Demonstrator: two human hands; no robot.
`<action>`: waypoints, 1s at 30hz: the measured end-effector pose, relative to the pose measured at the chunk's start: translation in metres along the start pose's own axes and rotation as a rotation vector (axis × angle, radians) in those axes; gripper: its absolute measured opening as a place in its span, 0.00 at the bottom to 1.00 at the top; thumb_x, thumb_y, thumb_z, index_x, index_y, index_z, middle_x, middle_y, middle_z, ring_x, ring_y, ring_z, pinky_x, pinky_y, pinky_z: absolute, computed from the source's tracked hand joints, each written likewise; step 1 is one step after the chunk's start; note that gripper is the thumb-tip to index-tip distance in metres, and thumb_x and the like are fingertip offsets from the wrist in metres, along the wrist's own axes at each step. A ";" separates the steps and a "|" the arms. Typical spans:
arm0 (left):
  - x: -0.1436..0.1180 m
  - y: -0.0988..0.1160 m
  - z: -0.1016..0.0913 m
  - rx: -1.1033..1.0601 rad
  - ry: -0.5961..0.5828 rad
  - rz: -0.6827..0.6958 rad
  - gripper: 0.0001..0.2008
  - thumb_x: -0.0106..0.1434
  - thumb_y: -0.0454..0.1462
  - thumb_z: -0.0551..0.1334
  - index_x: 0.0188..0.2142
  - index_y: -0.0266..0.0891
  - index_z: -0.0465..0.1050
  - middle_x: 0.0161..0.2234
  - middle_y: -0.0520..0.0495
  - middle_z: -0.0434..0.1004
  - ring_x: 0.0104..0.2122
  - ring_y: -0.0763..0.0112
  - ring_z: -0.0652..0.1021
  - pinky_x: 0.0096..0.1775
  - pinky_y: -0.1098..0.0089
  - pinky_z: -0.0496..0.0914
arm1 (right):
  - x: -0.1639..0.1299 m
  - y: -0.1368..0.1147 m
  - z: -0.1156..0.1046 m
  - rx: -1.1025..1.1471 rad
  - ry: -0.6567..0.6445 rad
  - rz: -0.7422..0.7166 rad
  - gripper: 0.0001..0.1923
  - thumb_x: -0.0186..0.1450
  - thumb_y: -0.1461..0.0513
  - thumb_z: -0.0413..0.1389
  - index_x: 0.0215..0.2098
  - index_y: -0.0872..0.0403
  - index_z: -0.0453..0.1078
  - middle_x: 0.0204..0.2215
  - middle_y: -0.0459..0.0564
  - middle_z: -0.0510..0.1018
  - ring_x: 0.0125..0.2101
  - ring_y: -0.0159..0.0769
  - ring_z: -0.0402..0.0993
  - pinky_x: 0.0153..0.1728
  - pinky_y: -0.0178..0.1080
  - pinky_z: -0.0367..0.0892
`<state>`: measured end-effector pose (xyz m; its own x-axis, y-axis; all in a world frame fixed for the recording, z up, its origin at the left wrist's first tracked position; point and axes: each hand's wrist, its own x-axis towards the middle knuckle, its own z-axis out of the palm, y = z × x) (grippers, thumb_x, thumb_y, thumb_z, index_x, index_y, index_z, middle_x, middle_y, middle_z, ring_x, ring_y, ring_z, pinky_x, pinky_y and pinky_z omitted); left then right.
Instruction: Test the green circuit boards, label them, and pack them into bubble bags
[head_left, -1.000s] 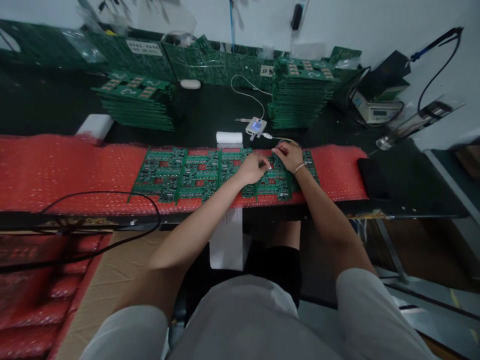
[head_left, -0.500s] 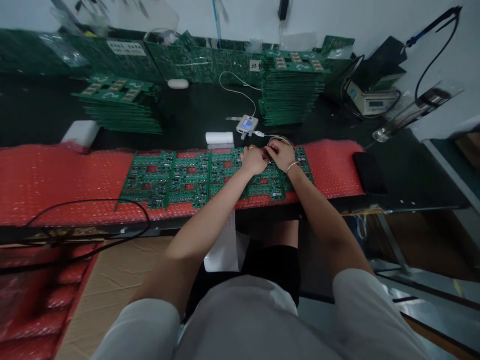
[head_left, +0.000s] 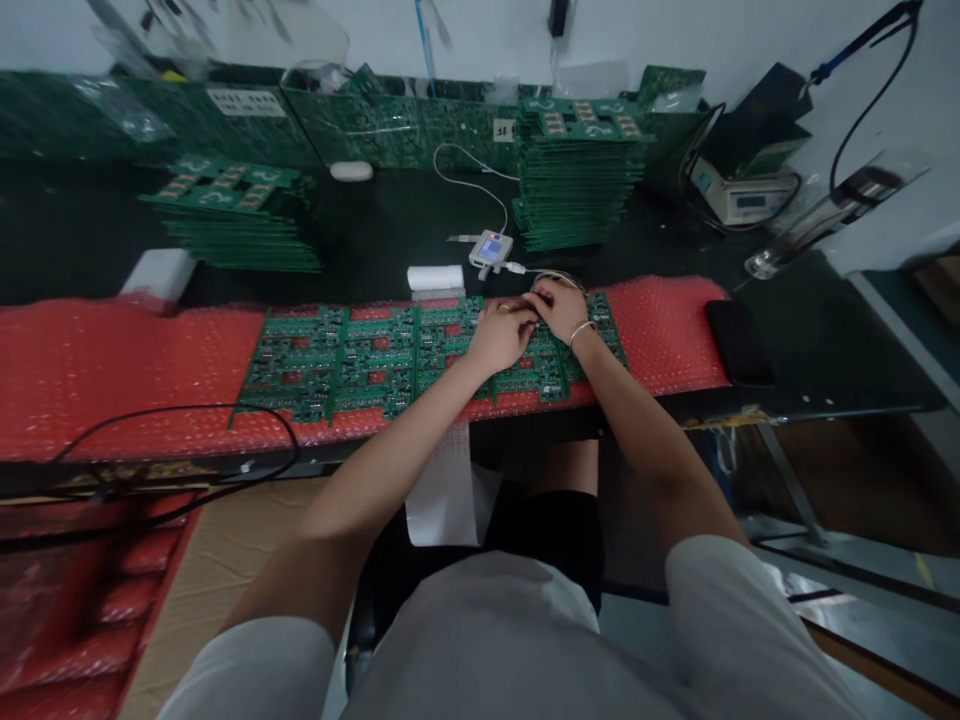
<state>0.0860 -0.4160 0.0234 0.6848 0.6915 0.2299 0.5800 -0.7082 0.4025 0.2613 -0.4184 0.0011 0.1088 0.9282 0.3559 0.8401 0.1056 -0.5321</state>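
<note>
A row of green circuit board panels [head_left: 337, 362] lies on red bubble wrap [head_left: 112, 360] along the bench front. My left hand [head_left: 501, 332] and my right hand [head_left: 556, 307] meet over the rightmost panel [head_left: 600, 320], fingers curled and touching. They pinch something small at a wire bundle [head_left: 551, 279] that runs to a small white tester with a blue screen [head_left: 490, 248]. What the fingers hold is too small to make out. A bracelet sits on my right wrist.
Two stacks of green boards [head_left: 232, 215] [head_left: 581, 170] stand behind. A white roll [head_left: 435, 278], a white box [head_left: 159, 272], a black phone-like slab [head_left: 739, 343], a scale-like device [head_left: 742, 195] and a black cable loop [head_left: 187, 450] lie around. More boards lean on the wall.
My left hand moved right and up from the panel middle to meet my right hand at the far edge of the rightmost panel. The view shifted slightly.
</note>
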 end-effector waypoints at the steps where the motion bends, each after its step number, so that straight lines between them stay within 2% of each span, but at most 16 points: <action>1: -0.005 0.000 -0.002 0.031 -0.024 0.052 0.14 0.71 0.38 0.59 0.51 0.42 0.80 0.56 0.39 0.74 0.57 0.46 0.70 0.56 0.47 0.66 | 0.000 0.000 0.000 -0.003 -0.001 0.000 0.13 0.70 0.52 0.55 0.32 0.50 0.71 0.30 0.49 0.78 0.33 0.42 0.71 0.39 0.43 0.64; 3: -0.013 0.000 -0.006 0.104 -0.068 0.109 0.17 0.72 0.42 0.59 0.54 0.41 0.79 0.59 0.36 0.72 0.58 0.43 0.69 0.56 0.46 0.66 | 0.000 0.000 0.000 -0.005 0.002 -0.003 0.16 0.70 0.49 0.53 0.32 0.50 0.72 0.29 0.50 0.77 0.33 0.42 0.71 0.39 0.43 0.64; 6: -0.019 0.002 -0.007 0.164 -0.098 0.121 0.19 0.73 0.45 0.58 0.55 0.40 0.78 0.61 0.34 0.69 0.58 0.42 0.69 0.56 0.45 0.66 | 0.000 -0.002 -0.001 0.006 0.018 -0.012 0.20 0.70 0.45 0.51 0.31 0.49 0.71 0.28 0.50 0.77 0.32 0.43 0.71 0.37 0.43 0.64; 13: -0.020 0.005 -0.004 0.167 -0.055 0.122 0.18 0.73 0.46 0.58 0.53 0.41 0.79 0.60 0.35 0.70 0.58 0.42 0.69 0.56 0.45 0.67 | -0.002 -0.005 -0.002 0.004 0.048 -0.022 0.25 0.70 0.42 0.49 0.29 0.50 0.70 0.27 0.51 0.77 0.31 0.42 0.70 0.36 0.43 0.64; 18: -0.020 0.005 -0.007 0.173 -0.096 0.114 0.18 0.73 0.45 0.57 0.55 0.41 0.79 0.62 0.36 0.68 0.59 0.43 0.68 0.57 0.46 0.66 | 0.000 -0.004 0.001 0.013 0.065 -0.036 0.25 0.69 0.41 0.50 0.28 0.50 0.70 0.25 0.49 0.76 0.29 0.40 0.70 0.34 0.42 0.64; 22: -0.018 0.003 -0.011 0.148 -0.129 0.099 0.18 0.75 0.43 0.54 0.57 0.44 0.78 0.61 0.38 0.68 0.60 0.45 0.68 0.57 0.46 0.66 | -0.002 -0.009 -0.011 0.100 0.163 -0.058 0.27 0.68 0.39 0.51 0.28 0.50 0.70 0.25 0.47 0.76 0.28 0.38 0.70 0.34 0.41 0.66; 26: -0.016 -0.001 -0.013 0.118 -0.156 0.106 0.19 0.74 0.42 0.55 0.59 0.45 0.76 0.61 0.38 0.68 0.60 0.47 0.68 0.58 0.47 0.66 | -0.031 -0.020 -0.036 0.191 0.238 -0.095 0.25 0.68 0.39 0.53 0.29 0.50 0.71 0.29 0.47 0.79 0.33 0.38 0.74 0.38 0.42 0.70; 30: -0.015 -0.003 -0.009 0.089 -0.153 0.101 0.19 0.74 0.41 0.55 0.59 0.43 0.76 0.63 0.37 0.67 0.61 0.45 0.68 0.60 0.46 0.64 | -0.078 -0.029 -0.044 0.204 0.166 -0.134 0.22 0.67 0.42 0.56 0.29 0.50 0.71 0.31 0.49 0.80 0.36 0.40 0.76 0.43 0.44 0.71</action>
<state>0.0700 -0.4224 0.0265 0.7968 0.5912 0.1248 0.5370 -0.7875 0.3025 0.2517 -0.5100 0.0226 0.1040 0.8318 0.5452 0.7301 0.3084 -0.6098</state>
